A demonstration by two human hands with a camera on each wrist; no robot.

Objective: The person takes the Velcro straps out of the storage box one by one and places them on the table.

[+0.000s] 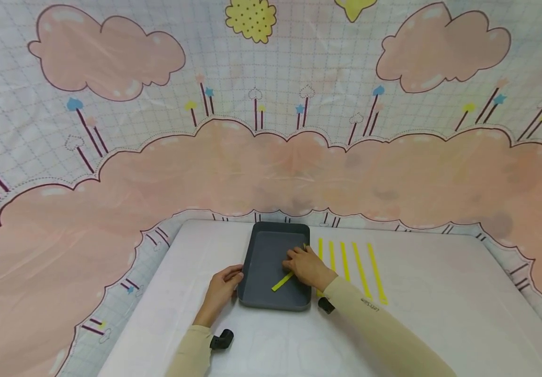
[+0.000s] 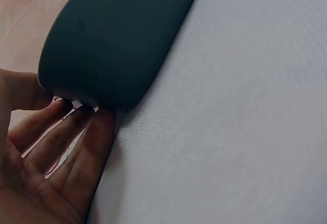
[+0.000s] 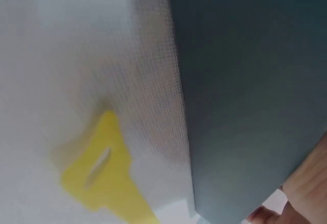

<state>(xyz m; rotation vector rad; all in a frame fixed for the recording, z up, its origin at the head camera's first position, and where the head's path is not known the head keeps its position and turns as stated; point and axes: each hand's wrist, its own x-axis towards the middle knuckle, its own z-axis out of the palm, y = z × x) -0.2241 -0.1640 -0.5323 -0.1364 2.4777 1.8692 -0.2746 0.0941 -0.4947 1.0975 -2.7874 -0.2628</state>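
Observation:
A dark grey rectangular tray (image 1: 271, 300) lies on the white table. My left hand (image 1: 219, 290) holds its left rim near the front corner. In the left wrist view, the thumb is at the rim of the tray (image 2: 117, 40) and the fingers (image 2: 94, 147) are against its outer wall. My right hand (image 1: 307, 268) reaches over the tray's right side and grips a flat yellow cable strap (image 1: 282, 281). That strap slants across the tray floor, its middle hidden under the hand. The fingertips barely show in the right wrist view.
Several more yellow straps (image 1: 358, 262) lie side by side to the right of the tray; one strap (image 3: 110, 178) shows a slotted end. A cloud-printed cloth (image 1: 271, 173) hangs behind the table (image 1: 440, 303).

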